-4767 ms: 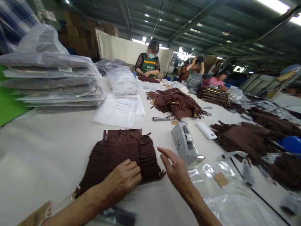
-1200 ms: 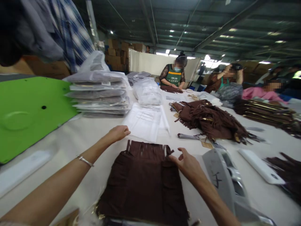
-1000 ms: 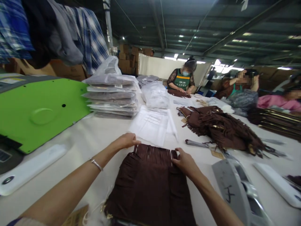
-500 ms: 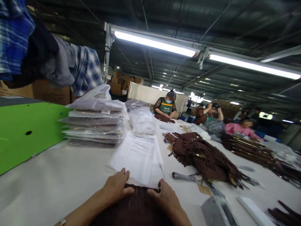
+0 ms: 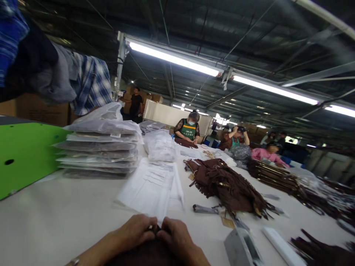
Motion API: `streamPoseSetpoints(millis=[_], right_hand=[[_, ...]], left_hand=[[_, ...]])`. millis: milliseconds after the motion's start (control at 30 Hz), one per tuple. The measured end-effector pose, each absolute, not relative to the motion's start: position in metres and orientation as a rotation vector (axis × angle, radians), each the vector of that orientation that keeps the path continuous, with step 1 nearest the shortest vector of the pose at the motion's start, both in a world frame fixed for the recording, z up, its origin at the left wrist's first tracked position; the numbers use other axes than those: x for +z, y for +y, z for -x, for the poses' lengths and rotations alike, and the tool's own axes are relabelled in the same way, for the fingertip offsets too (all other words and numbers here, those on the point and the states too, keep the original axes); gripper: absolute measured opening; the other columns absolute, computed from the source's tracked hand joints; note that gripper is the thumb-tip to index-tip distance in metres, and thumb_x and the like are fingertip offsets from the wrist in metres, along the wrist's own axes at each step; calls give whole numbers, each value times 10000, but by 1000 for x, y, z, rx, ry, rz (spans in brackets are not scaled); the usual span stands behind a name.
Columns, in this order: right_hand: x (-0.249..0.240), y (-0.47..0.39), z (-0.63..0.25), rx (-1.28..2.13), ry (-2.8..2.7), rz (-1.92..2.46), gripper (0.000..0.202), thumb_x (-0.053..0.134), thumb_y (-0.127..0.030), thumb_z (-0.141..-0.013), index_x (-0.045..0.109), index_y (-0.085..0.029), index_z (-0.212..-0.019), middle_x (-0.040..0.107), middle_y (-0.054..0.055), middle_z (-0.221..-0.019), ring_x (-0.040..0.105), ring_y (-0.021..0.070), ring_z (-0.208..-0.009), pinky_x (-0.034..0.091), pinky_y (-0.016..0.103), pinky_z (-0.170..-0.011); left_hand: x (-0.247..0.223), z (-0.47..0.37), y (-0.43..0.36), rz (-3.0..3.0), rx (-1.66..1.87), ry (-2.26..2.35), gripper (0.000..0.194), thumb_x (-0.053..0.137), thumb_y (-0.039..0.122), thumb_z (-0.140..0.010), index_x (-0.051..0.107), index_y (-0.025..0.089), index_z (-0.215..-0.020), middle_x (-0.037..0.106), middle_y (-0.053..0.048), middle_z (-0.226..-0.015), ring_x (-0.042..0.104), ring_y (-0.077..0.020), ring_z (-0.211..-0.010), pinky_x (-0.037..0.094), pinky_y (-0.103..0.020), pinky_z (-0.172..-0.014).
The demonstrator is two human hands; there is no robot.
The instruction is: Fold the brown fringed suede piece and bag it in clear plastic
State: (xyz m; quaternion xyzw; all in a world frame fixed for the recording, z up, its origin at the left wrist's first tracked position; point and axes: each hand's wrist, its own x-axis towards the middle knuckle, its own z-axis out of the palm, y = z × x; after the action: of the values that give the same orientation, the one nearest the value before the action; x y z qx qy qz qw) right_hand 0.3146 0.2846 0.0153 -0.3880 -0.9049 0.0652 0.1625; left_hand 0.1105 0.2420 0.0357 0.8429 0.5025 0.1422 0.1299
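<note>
At the bottom middle, a dark brown fabric piece lies under both my hands, its lower part cut off by the frame. My left hand is closed on its upper edge, fingers bent and thumb inward. My right hand pinches the same edge just beside it, so the two hands nearly touch. Directly beyond my fingertips lies a flat white translucent plastic bag with printed text. Whether my fingers also touch the bag's near end, I cannot tell.
Left stand stacked bagged goods and a green panel. Rightward lie a heap of brown fringed bags, a grey-handled tool, a grey metal block and a white bar. Co-workers sit across the table.
My hands have come together along the brown piece's upper edge, from well apart to almost touching. The white plastic bag now lies a little farther from them. The view has shifted slightly right.
</note>
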Motion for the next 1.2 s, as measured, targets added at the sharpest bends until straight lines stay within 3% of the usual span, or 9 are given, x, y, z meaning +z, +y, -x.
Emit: streamPoseSetpoints(millis=[133,333,500,567,667,800,900,1067,1200], right_hand=[[33,231,-340,298,-2616,951,130,576,-360,-931,637,-245,-926,689,-17,-902,625,137,-807,412,215,-710],[45,152,-382,47,-2900,520,184,480,-273,-984,636,-225,-898,668,9,-796,586,160,-731,439,280,-703],[56,136,-394,71,-2962,579,262,572,-265,-936,589,-245,-1197,713,43,-1044,640,218,-1014,364,436,-1061],[65,135,-393,100,-2970,590,198,583,-288,-926,633,-254,-1114,725,40,-974,658,223,-956,401,438,-1023],[75,136,-384,182,-2901,635,174,522,-296,-953,672,-249,-878,691,30,-777,634,187,-758,479,361,-800],[68,148,-352,267,-2637,722,172,586,-282,-916,645,-224,-1066,683,66,-1004,604,215,-939,477,373,-842],[50,160,-323,314,-2542,760,445,678,-191,-819,558,-198,-1248,630,92,-1213,556,249,-1112,455,412,-968],[28,167,-295,260,-2585,770,311,616,-64,-807,624,-176,-1097,691,66,-1009,608,238,-952,487,394,-884],[24,167,-295,119,-2553,700,186,575,-47,-847,658,-170,-959,689,60,-866,608,231,-836,482,387,-792]], left_hand=[[50,-109,197,-2503,368,1314,144,493,331,-930,626,291,-971,682,13,-947,637,-186,-858,442,-271,-743],[51,-93,112,-2929,189,1025,288,339,331,-1012,568,242,-861,615,-25,-776,536,-169,-627,344,-309,-514],[57,-72,93,-2831,348,1257,225,411,363,-994,590,236,-944,625,-28,-803,567,-173,-698,426,-305,-601],[59,-66,105,-2718,465,1374,226,461,376,-977,572,246,-1125,645,-54,-1023,593,-200,-925,465,-331,-811],[56,-65,126,-2604,512,1382,475,612,384,-900,456,265,-1333,541,-74,-1327,479,-251,-1223,356,-398,-1056],[45,-79,133,-2567,363,1439,274,609,229,-887,579,253,-1159,624,-40,-1142,569,-216,-1052,424,-351,-956],[44,-90,118,-2605,329,1488,119,522,179,-928,618,228,-979,637,-27,-964,589,-191,-902,461,-309,-833],[60,-83,87,-2476,543,1370,134,504,250,-961,609,247,-1043,645,-6,-986,610,-153,-892,474,-249,-804],[67,-54,90,-2115,821,1803,180,462,305,-961,621,231,-1002,657,-10,-972,617,-149,-885,484,-243,-772]])
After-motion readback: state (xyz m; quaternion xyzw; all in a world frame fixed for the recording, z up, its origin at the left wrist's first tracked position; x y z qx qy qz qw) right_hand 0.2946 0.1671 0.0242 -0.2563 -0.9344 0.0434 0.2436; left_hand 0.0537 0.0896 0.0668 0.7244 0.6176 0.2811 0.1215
